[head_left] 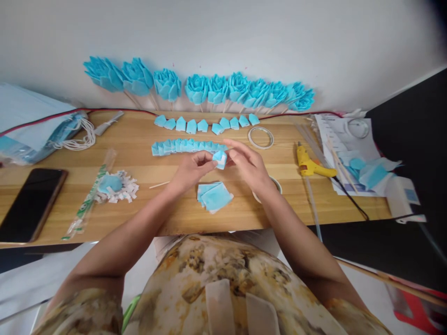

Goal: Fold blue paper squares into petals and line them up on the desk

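My left hand (191,168) pinches a small folded blue petal (220,159) between thumb and fingers; a whitish patch shows on its front. At the petal's right edge, my right hand (247,164) has its fingertips closed in on it, with the index finger stretched out above. Just behind the hands runs a tight row of folded blue petals (181,146). Farther back lies a looser line of folded petals (191,126). Below my hands rests a small stack of flat blue pieces (216,197). My right forearm partly hides a tape roll (278,185).
Blue flowers on sticks (167,84) lean against the wall. To the right are another tape roll (261,138), a yellow glue gun (312,166) and papers (361,135). On the left lie a phone (33,204), a pile of white strips (130,188) and white cord (82,135).
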